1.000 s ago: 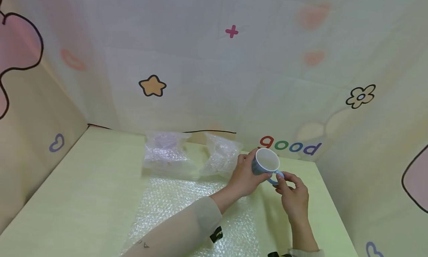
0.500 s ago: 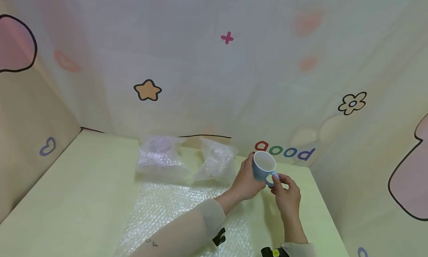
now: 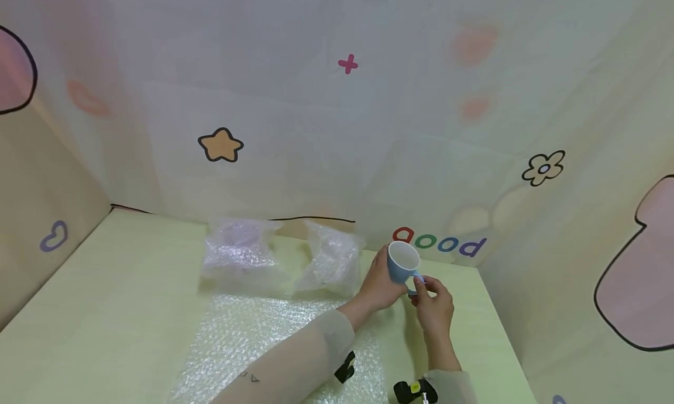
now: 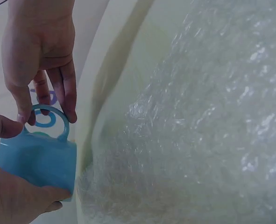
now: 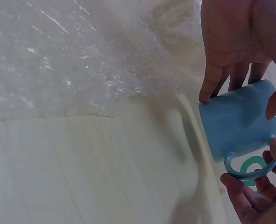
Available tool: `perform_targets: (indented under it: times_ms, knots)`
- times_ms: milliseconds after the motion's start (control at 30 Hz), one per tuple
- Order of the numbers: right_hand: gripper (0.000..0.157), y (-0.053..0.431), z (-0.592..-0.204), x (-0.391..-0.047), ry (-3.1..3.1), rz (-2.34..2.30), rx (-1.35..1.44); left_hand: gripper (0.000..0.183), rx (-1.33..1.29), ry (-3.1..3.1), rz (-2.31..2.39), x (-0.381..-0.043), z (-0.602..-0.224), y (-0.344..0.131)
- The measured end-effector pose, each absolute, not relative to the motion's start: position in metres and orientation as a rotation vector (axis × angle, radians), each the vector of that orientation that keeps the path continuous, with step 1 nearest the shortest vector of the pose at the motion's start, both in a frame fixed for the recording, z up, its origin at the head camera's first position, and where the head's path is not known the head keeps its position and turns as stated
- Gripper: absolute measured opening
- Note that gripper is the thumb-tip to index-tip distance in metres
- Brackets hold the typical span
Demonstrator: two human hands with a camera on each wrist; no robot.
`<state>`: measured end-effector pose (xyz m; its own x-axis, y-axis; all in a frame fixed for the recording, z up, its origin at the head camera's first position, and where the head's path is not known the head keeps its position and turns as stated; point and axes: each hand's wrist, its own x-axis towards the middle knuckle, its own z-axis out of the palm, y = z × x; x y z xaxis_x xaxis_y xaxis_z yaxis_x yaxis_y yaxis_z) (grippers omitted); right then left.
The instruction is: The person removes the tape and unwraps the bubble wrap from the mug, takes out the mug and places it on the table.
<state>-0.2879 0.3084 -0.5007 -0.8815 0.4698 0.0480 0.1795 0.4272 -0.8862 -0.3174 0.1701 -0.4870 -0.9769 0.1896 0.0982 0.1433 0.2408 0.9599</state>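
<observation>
Mug [image 5: 236, 122] is cylindrical, smooth, glossy, perhaps ceramic.

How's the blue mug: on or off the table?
Off: left hand grips the blue mug, right hand its handle; left wrist view shows wall lettering through it.

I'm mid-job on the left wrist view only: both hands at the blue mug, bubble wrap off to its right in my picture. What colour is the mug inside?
Observer: White; the head view looks into the blue mug.
Operator: Good. What else is toward the back?
Observer: A purplish bubble-wrap bundle and, just right of it, a whitish bubble-wrap bundle, both near the far edge of the table.
Operator: And nearer the person?
Observer: In the head view, the left sleeve crosses over the flat bubble-wrap sheet.
</observation>
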Motion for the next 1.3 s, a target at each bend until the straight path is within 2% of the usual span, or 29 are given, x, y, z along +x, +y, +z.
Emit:
perform_targets:
  times_ms: [367,800,1200,1300]
  knots:
    - [0.035,0.305,-0.512,-0.301,-2.401,1.417,-0.567,0.114,0.181,2.344,1.875,-0.325,-0.497,0.172]
    - [0.036,0.306,-0.510,-0.309,-2.405,1.364,-0.583,0.122,0.142,2.273,1.908,-0.323,-0.494,0.173]
    - [0.038,0.310,-0.503,-0.310,-2.474,1.384,-0.631,0.115,0.122,2.236,1.896,-0.317,-0.488,0.176]
    - [0.043,0.310,-0.500,-0.310,-2.511,1.349,-0.637,0.112,0.103,2.242,1.888,-0.316,-0.484,0.178]
